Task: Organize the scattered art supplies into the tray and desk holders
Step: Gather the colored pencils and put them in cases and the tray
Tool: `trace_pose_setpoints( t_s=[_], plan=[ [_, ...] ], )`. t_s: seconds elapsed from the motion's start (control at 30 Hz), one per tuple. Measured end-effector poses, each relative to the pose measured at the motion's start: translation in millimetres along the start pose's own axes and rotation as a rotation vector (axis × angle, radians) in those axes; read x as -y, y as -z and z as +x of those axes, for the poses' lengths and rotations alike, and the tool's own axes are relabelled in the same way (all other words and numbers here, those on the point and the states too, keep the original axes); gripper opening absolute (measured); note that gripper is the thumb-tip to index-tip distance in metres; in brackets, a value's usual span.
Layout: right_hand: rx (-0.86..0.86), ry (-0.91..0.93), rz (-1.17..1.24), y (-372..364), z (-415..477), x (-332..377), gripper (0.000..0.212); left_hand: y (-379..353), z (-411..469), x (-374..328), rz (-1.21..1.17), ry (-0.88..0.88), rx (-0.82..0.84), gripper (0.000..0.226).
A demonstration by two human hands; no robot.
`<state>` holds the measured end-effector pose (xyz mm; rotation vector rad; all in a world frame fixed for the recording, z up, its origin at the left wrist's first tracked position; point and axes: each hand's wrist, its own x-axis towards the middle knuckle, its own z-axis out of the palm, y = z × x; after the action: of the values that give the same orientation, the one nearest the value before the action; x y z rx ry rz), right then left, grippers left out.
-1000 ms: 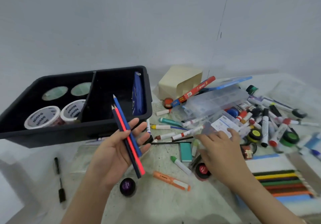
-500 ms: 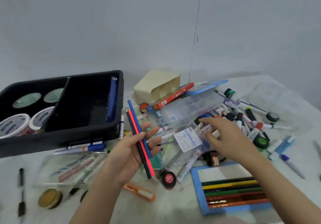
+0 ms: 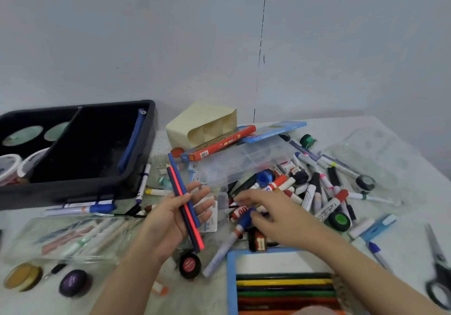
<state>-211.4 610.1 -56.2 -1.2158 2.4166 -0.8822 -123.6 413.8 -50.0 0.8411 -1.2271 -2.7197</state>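
Holding three pencils (image 3: 174,175) in my left hand (image 3: 170,217): the thumb pins them across nearly straight fingers. Their long axis runs from near me up and away, tips toward the back.

My right hand (image 3: 278,217) lies knuckles-up on the marker pile (image 3: 314,192), fingertips curled down over a blue-capped marker (image 3: 220,253). I cannot tell whether it is gripped or only touched. That marker lies cap far-right, tail near-left, so the right hand is the nearer one.

Black tray (image 3: 73,190) sits back left, nearer the left hand, with dark floor showing across most of its right compartment. Cream desk holder (image 3: 202,121) lies on its side behind the pile, openings toward the right.

Judgement: the pencils cannot stand in the holder until it is righted. A clear case (image 3: 244,163) lies between hands and holder, the open pencil box (image 3: 230,278) is under my right forearm, and the scissors (image 3: 439,273) are well apart near the right table edge.
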Motion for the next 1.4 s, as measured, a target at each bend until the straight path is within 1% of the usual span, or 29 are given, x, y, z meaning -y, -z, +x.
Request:
trace_pose_setpoints(
  t_s=[0.13, 0.2, 0.23, 0.3, 0.4, 0.47, 0.53, 0.6, 0.67, 0.73, 0.87, 1.03, 1.17, 1.23, 1.3, 1.4],
  plan=[
    [-0.219, -0.006, -0.273, 36.3, 9.6, -30.7, 0.035, -5.1, 2.1, 3.4, -0.027, -0.017, -0.031, 0.024],
    [-0.312, -0.111, -0.387, 55.4, 15.9, -49.5, 0.031, -11.0, 2.5, 6.8, -0.039, -0.007, -0.040, 0.023],
    [-0.327, -0.174, -0.403, 63.0, 18.6, -57.0, 0.031, -14.9, 2.5, 9.0, -0.049, 0.000, -0.045, 0.023],
    [-0.324, -0.263, -0.382, 71.6, 23.6, -70.4, 0.032, -23.4, 3.3, 13.5, -0.073, 0.002, -0.055, 0.021],
    [-0.307, -0.333, -0.313, 79.2, 30.8, -84.6, 0.033, -35.1, 5.7, 17.2, -0.092, -0.023, -0.072, 0.020],
    [-0.279, -0.372, -0.197, 81.8, 35.5, -93.7, 0.035, -42.6, 6.9, 17.7, -0.103, -0.047, -0.081, 0.019],
    [-0.235, -0.376, -0.056, 82.2, 37.6, -98.7, 0.039, -49.0, 7.7, 18.6, -0.099, -0.067, -0.089, 0.019],
    [-0.210, -0.347, 0.014, 80.4, 35.7, -97.2, 0.044, -53.2, 8.4, 20.5, -0.091, -0.086, -0.093, 0.020],
    [-0.214, -0.301, 0.007, 75.5, 30.6, -90.9, 0.047, -55.7, 9.2, 22.4, -0.095, -0.103, -0.093, 0.020],
    [-0.218, -0.271, -0.057, 67.7, 23.8, -82.7, 0.050, -57.2, 10.0, 23.8, -0.111, -0.110, -0.092, 0.020],
    [-0.164, -0.219, -0.137, 53.4, 15.7, -72.7, 0.050, -61.5, 12.7, 26.2, -0.119, -0.091, -0.086, 0.022],
    [-0.134, -0.153, -0.181, 51.1, 11.6, -76.5, 0.050, -71.3, 18.3, 29.7, -0.126, -0.070, -0.096, 0.021],
    [-0.102, -0.140, -0.152, 55.1, 8.0, -80.6, 0.050, -78.0, 21.9, 30.3, -0.193, -0.094, -0.077, 0.021],
    [-0.126, -0.146, -0.138, 60.2, 6.5, -83.3, 0.050, -80.7, 21.5, 28.9, -0.219, -0.120, -0.064, 0.021],
    [-0.189, -0.165, -0.122, 66.3, 6.4, -86.7, 0.050, -82.7, 21.0, 27.0, -0.215, -0.135, -0.063, 0.020],
    [-0.232, -0.201, -0.051, 71.8, 9.4, -90.0, 0.048, -82.8, 22.5, 26.3, -0.189, -0.115, -0.092, 0.020]
  ],
)
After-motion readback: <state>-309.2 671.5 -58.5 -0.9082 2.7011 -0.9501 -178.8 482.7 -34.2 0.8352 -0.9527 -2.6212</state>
